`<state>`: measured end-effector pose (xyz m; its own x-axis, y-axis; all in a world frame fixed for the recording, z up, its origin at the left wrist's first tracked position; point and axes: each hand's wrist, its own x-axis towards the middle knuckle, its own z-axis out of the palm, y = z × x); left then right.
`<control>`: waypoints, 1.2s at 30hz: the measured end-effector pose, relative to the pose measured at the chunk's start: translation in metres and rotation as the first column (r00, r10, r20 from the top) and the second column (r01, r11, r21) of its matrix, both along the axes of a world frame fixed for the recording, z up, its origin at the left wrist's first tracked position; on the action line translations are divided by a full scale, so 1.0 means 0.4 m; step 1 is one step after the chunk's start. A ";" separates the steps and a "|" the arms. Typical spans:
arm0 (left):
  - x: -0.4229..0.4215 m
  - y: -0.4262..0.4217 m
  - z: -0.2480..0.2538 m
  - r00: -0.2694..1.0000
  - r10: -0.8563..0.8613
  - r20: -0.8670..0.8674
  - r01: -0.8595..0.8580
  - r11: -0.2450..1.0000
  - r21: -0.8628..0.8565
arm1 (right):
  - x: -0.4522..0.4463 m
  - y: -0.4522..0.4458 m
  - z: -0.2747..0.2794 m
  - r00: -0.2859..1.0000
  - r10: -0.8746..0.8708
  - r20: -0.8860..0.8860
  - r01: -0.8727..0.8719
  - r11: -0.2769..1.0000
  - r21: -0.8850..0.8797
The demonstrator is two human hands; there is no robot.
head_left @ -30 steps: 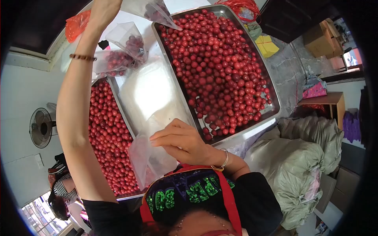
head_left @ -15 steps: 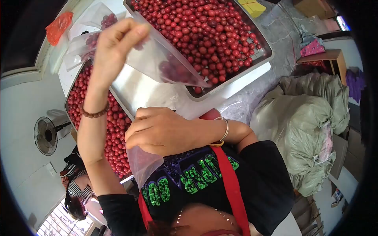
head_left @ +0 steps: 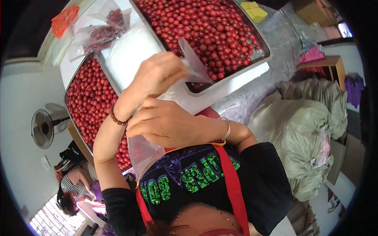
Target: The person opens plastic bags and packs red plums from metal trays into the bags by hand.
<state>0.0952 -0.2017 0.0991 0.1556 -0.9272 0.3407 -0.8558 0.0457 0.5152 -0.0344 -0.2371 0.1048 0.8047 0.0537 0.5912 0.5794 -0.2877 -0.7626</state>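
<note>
One filmy, translucent bag (head_left: pixel 141 152) is pinched in the right hand (head_left: pixel 166 122). I cannot tell whether the left hand (head_left: pixel 159 74) grips the pointed plastic sleeve (head_left: pixel 192 58) by the glossy, round fruits (head_left: pixel 204 27).

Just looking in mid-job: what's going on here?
A person's left hand is at a clear bag over the near corner of the larger tray, which holds red fruit; blur hides the grip. The right hand holds another clear bag in front of the shirt. A second tray of fruit sits on the left, with filled bags by its far end.
</note>
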 end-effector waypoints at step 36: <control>-0.017 0.489 0.092 0.591 0.473 -0.653 -0.770 0.572 -0.283 | 0.004 0.085 0.108 0.986 -0.127 0.108 0.141 0.981 -0.135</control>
